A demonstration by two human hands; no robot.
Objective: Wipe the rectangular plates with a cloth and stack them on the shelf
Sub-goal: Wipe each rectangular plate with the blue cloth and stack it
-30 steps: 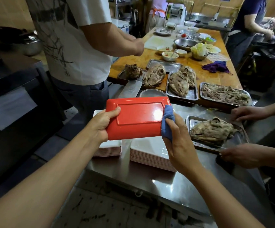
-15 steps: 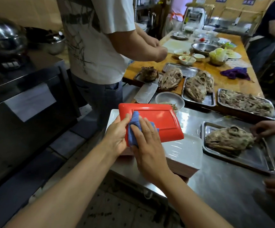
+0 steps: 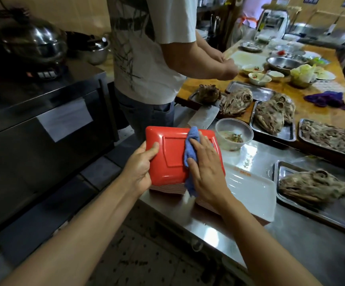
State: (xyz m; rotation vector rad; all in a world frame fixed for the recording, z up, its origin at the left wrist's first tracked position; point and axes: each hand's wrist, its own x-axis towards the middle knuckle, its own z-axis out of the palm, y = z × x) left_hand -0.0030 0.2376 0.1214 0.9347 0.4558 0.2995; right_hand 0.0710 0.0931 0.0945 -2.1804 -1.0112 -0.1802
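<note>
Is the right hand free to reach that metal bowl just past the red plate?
Probably not yet: the right hand presses the blue cloth on the red plate. The metal bowl itself sits unobstructed.

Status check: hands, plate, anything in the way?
Left hand grips red plate; right hand presses blue cloth on it. Nothing in the way.

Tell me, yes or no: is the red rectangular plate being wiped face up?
No: the red rectangular plate shows its raised foot rim, underside up, under the blue cloth.
</note>
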